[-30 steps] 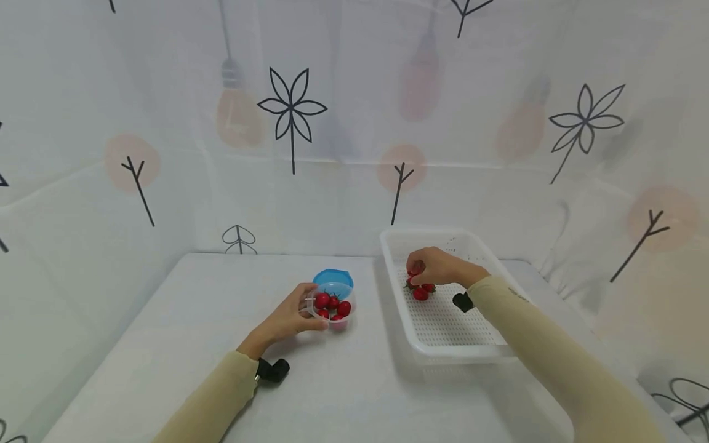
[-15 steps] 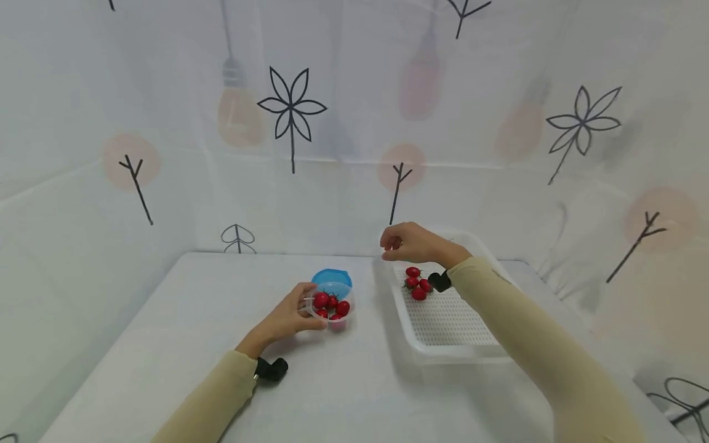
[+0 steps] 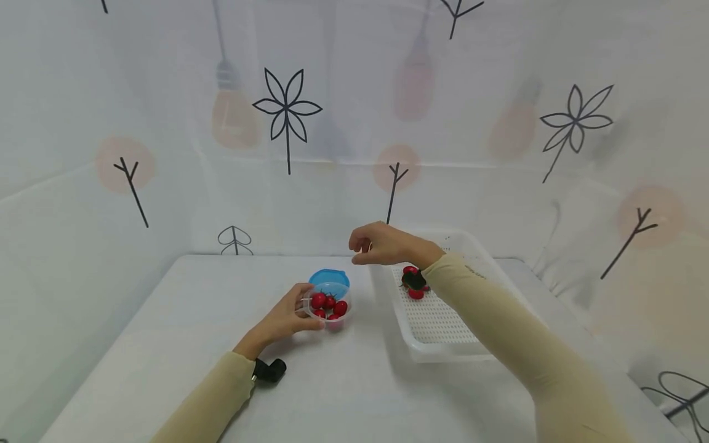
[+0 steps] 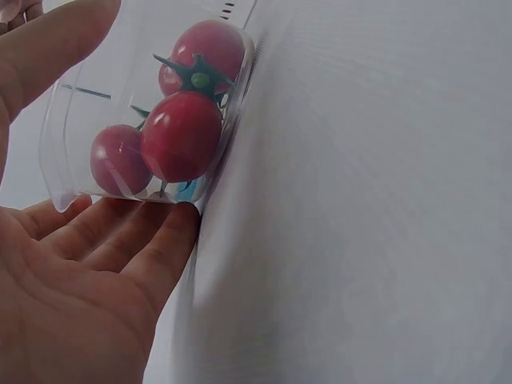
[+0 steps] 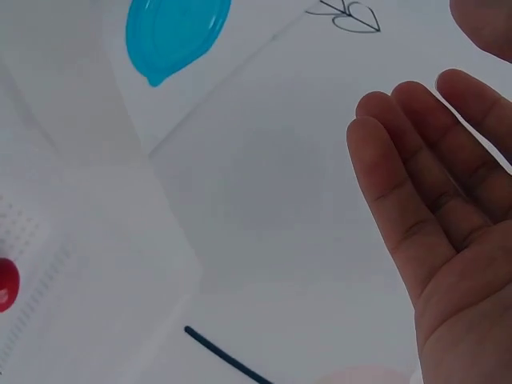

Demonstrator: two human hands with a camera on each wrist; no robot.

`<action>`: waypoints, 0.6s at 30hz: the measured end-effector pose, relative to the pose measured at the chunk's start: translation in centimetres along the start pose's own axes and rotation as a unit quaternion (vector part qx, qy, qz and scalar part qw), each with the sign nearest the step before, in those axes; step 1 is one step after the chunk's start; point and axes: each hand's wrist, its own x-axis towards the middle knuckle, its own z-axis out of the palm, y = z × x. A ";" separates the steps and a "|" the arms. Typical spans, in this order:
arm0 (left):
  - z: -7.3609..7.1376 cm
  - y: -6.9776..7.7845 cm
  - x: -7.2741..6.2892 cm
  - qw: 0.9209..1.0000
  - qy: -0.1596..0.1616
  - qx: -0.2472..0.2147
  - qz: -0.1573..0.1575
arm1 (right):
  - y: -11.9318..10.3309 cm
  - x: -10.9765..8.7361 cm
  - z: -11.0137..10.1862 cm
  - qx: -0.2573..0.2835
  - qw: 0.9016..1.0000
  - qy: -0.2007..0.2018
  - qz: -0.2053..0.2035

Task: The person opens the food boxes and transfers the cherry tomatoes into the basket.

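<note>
My left hand (image 3: 284, 321) grips the side of a small clear plastic tub (image 4: 68, 152) on the table, thumb on one side and fingers on the other. Several cherry tomatoes (image 4: 182, 138), some with green stems, lie inside it. The tub's blue lid (image 3: 330, 278) stands off behind it. Above the left rim of a white basket hovers my right hand (image 3: 384, 245); in the right wrist view its fingers are loosely bent, with nothing seen between them and the thumb. More cherry tomatoes (image 3: 416, 295) lie in the basket, partly hidden by the wrist camera.
The white perforated basket (image 3: 418, 351) stands at the right of the white table (image 3: 343, 394), its right part covered by my right sleeve. A patterned white cloth (image 3: 332, 203) hangs behind the table. Black cameras (image 3: 269, 371) sit on both wrists.
My right hand has lifted from the tomatoes in the basket and moved left, past the basket's left rim. The left hand still holds the tub in about the same place.
</note>
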 end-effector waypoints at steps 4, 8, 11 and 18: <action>0.0 -0.1 0.1 1.000 -0.004 -0.007 0.001 | -0.8 0.7 0.9 -0.004 1.000 -0.020 -0.010; -0.1 -0.2 0.1 1.000 -0.003 -0.003 0.001 | -1.4 1.4 2.1 -0.002 0.999 -0.039 -0.027; -0.1 -0.1 0.0 1.000 -0.002 -0.001 0.003 | -1.7 1.9 3.1 0.000 0.998 -0.048 -0.040; -0.3 0.1 0.2 1.000 -0.010 -0.009 0.011 | -2.2 2.2 4.9 -0.005 0.995 -0.086 -0.047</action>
